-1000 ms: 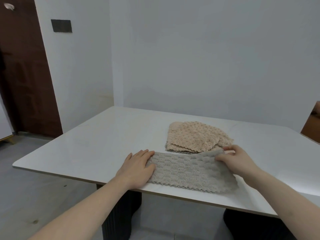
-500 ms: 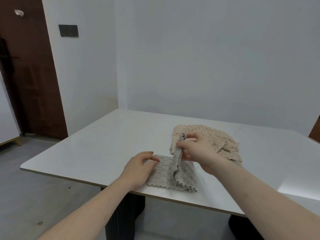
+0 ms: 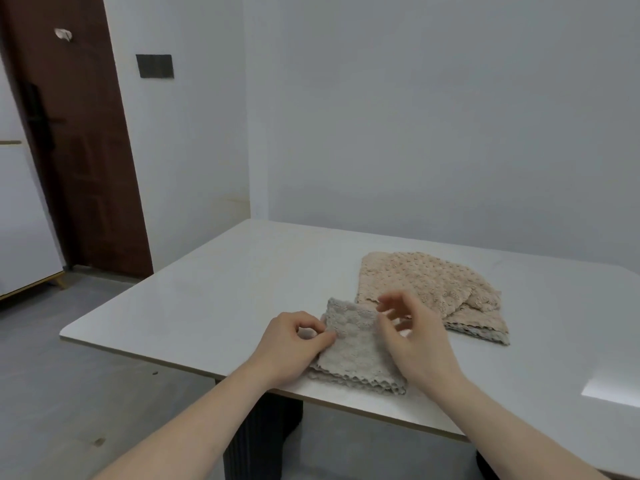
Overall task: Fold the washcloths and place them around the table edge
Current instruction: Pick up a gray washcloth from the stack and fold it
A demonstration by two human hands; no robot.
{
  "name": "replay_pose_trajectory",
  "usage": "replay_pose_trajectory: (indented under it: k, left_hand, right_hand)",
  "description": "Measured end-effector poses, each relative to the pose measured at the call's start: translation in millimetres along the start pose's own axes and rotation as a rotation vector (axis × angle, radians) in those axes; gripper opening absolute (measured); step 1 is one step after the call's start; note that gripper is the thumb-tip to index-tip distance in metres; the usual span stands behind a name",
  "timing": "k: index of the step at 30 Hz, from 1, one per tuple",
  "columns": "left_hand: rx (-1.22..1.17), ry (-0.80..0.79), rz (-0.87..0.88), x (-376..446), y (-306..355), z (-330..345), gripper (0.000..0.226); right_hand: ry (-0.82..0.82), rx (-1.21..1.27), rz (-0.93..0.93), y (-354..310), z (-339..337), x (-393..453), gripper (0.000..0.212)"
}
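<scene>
A grey washcloth [image 3: 353, 351], folded into a small square, lies near the front edge of the white table [image 3: 214, 289]. My left hand [image 3: 291, 341] pinches the cloth's left edge with curled fingers. Just right of the cloth, my right hand [image 3: 412, 334] hovers with loosely spread fingers and holds nothing. Behind it lies a pile of beige washcloths [image 3: 429, 289], unfolded and overlapping, with a grey edge showing under the pile's right side.
The table's front edge runs just below the grey cloth, and its dark pedestal leg [image 3: 256, 441] stands underneath. A brown door [image 3: 69, 150] is at the far left. White walls stand behind the table.
My right hand carried the grey cloth's right half over to the left, folding it into a square, then let go. My left hand moved from resting flat to pinching the left edge.
</scene>
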State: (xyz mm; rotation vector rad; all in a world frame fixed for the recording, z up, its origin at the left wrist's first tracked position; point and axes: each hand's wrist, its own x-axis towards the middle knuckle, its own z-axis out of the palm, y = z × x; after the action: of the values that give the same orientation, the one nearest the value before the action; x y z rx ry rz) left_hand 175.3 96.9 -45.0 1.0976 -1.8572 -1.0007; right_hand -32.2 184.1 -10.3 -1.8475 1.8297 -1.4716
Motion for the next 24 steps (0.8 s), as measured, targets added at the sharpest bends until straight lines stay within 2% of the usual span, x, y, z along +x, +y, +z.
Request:
replay_pose_trajectory:
  k: [3, 9, 15, 20, 22, 24]
  left_hand:
    - [0.028, 0.047, 0.024, 0.2, 0.3, -0.9, 0.026]
    - [0.127, 0.125, 0.032, 3.2, -3.4, 0.1, 0.034]
    - [0.219, 0.129, 0.054, 3.3, -4.9, 3.1, 0.034]
    - [0.233, 0.177, 0.162, 2.1, -7.0, 5.2, 0.027]
    - [0.230, 0.119, 0.229, 0.3, -5.9, 4.2, 0.028]
    - [0.349, -0.022, 0.279, -0.5, -5.2, 3.6, 0.051]
  right_hand:
    - [-0.041, -0.130, -0.011, 23.0, -5.0, -14.9, 0.020]
    - [-0.167, -0.237, -0.064, 33.0, 2.1, -15.9, 0.036]
    - [-0.222, -0.302, -0.051, 39.1, 4.0, -14.2, 0.047]
    - [-0.310, -0.376, -0.014, 39.9, 6.2, -13.1, 0.060]
    - [-0.354, -0.411, 0.001, 39.0, 7.0, -12.5, 0.062]
    - [-0.397, -0.441, 0.009, 39.3, 8.2, -11.7, 0.064]
